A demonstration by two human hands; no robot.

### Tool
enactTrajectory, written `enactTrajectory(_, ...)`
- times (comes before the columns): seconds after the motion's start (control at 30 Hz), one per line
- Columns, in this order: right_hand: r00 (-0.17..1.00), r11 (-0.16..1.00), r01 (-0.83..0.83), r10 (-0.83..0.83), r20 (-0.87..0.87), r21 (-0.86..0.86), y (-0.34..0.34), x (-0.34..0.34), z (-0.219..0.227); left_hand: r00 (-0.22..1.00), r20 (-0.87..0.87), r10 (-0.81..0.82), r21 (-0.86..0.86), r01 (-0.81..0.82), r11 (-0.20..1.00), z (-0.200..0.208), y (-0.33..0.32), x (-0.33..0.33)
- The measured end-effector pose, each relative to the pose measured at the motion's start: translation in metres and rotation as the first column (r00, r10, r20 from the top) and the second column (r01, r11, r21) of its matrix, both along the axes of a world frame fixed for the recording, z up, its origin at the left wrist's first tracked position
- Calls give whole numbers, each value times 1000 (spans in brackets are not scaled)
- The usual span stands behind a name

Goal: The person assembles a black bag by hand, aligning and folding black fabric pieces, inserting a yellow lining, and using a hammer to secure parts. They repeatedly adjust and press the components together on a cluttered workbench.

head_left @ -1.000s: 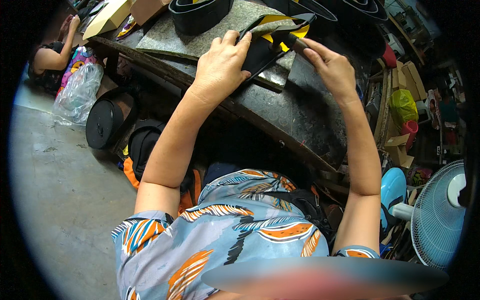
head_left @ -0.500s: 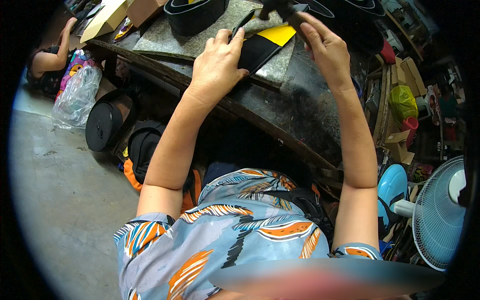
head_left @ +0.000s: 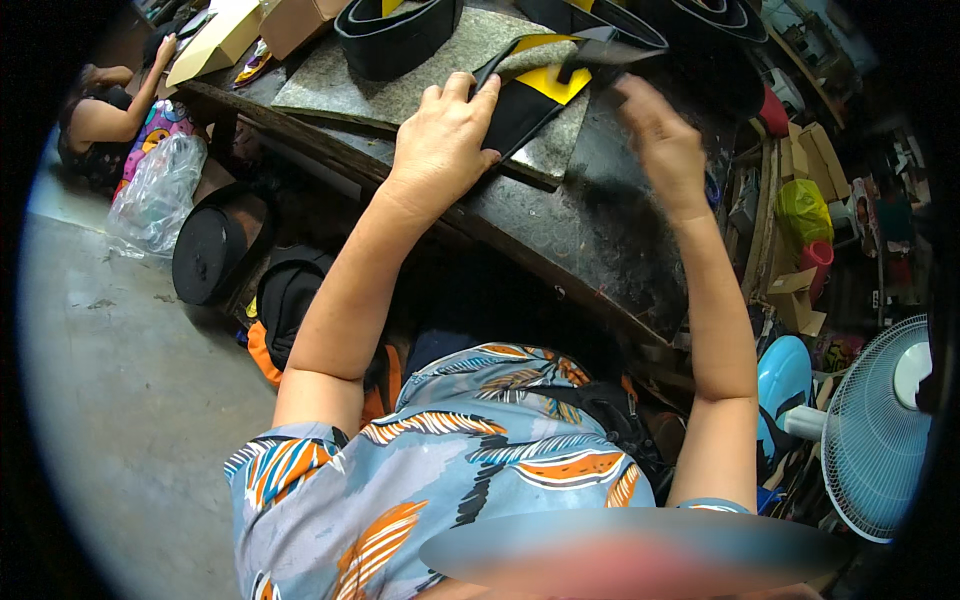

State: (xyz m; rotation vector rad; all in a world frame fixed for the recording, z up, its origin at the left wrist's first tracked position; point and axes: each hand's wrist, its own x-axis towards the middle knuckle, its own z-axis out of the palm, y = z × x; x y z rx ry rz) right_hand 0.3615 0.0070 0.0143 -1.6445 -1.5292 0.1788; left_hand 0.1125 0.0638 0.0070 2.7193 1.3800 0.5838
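Black flat strap piece with a yellow underside [head_left: 525,100] lies on a grey felt pad [head_left: 400,90] at the far middle of the dark worn surface [head_left: 590,250]. The left hand [head_left: 440,150] presses down on its near end, fingers [head_left: 470,95] spread flat over the black face, pinning rather than gripping. The right hand [head_left: 660,145] hovers just to the right, blurred, so I cannot tell whether its fingers pinch anything. A loop of black band [head_left: 395,35] stands on the pad's far side. The work looks like holding the piece steady while its far end is handled; next would call for a firm left-hand hold.
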Motion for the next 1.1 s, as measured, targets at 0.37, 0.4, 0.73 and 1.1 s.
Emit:
enactTrajectory(0.37,995,952,24,-53,-88,-304,-22,19,-13,919,372,129,-96,-100,990,-14,31,-18)
enactTrajectory(0.4,995,962,21,-47,-88,-273,-25,18,-13,948,284,143,-70,-128,989,-16,33,-18)
enactTrajectory(0.73,971,999,-49,50,-234,13,-58,45,11,779,625,51,-218,112,969,-1,2,-7)
enactTrajectory(1.1,968,970,-113,156,-196,216,-74,32,41,887,-320,-334,382,443,811,3,-16,3)
